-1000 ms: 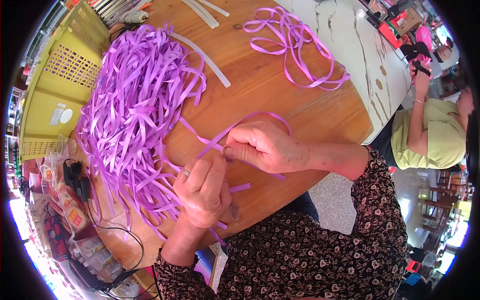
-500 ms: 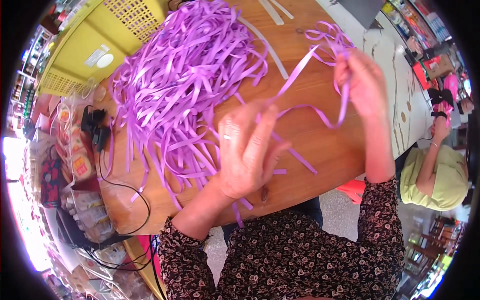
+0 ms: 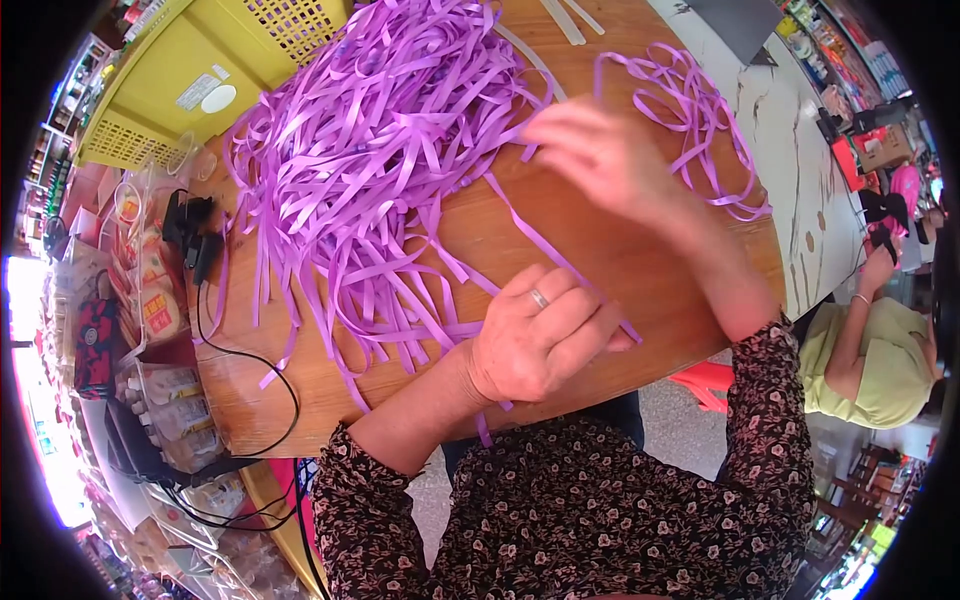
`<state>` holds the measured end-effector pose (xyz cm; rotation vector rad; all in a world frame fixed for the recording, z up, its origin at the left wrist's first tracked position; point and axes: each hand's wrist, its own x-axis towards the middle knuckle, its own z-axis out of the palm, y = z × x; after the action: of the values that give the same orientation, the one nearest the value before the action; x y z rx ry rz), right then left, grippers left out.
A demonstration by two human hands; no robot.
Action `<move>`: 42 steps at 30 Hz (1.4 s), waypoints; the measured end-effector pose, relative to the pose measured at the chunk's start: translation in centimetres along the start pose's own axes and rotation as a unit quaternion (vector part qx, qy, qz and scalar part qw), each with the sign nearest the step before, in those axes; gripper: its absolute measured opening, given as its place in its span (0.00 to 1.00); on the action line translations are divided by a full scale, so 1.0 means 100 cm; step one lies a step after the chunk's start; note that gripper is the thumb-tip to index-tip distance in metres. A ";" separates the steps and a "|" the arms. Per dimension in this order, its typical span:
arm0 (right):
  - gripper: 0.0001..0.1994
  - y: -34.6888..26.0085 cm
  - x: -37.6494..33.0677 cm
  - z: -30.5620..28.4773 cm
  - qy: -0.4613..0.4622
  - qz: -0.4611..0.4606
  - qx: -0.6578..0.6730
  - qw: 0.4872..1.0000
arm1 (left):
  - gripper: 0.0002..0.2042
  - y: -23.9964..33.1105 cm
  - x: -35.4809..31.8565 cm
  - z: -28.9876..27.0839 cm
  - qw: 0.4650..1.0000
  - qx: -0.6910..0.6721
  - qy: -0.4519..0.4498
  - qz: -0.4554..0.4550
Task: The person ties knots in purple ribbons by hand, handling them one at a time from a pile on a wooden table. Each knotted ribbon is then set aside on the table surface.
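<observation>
Closest in, a dark floral top (image 3: 600,510) sits on the near side of a heap of purple ribbons (image 3: 380,150). Between the two, toward the heap's right, is the left hand (image 3: 550,335), its fingers curled into a loose fist with a ring (image 3: 539,299) on one of them; I cannot tell whether anything is pinched inside. A single ribbon (image 3: 545,245) trails from the heap's right side down to that hand's fingers. Just off the heap's right edge hangs the right hand (image 3: 595,155), blurred, its fingers drawn near one another and pointing toward the ribbons; whether it grips something cannot be told. The heap itself lies on a wooden table (image 3: 245,410), loose strands spilling off its near side. Left of it rests a corded black power adapter (image 3: 188,222). A smaller tangle of purple ribbon (image 3: 695,95) lies to the heap's right, apart from it. Translucent sticks (image 3: 563,20) lie beside its far right, and a yellow perforated basket (image 3: 160,90) stands at its far left. Well to the heap's right come a white marble-patterned tabletop (image 3: 805,225) and, beyond, a co-worker in a yellow-green shirt (image 3: 870,365).
</observation>
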<state>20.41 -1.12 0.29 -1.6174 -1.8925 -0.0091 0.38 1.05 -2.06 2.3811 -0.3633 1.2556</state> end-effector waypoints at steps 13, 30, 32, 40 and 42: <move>0.07 -0.008 0.025 0.038 0.022 -0.092 0.063 0.994 | 0.09 -0.023 0.012 -0.014 0.980 0.066 0.103 -0.159; 0.23 -0.060 -0.017 -0.018 0.027 0.124 0.411 0.903 | 0.14 -0.020 0.008 -0.013 0.809 -0.378 0.182 -0.412; 0.24 -0.061 -0.017 -0.018 0.011 0.130 0.398 0.908 | 0.12 -0.018 0.009 -0.016 0.786 -0.385 0.193 -0.443; 0.12 -0.023 -0.036 -0.032 0.053 0.130 0.254 0.957 | 0.06 -0.029 0.012 -0.018 0.639 -0.485 0.307 -0.513; 0.05 -0.020 -0.042 -0.049 0.034 0.119 0.142 0.982 | 0.07 -0.036 0.007 -0.020 0.641 -0.460 0.311 -0.530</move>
<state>21.01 -7.28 2.95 -1.6113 -1.5573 0.2889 0.84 5.10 -1.31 0.8138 0.4873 0.8214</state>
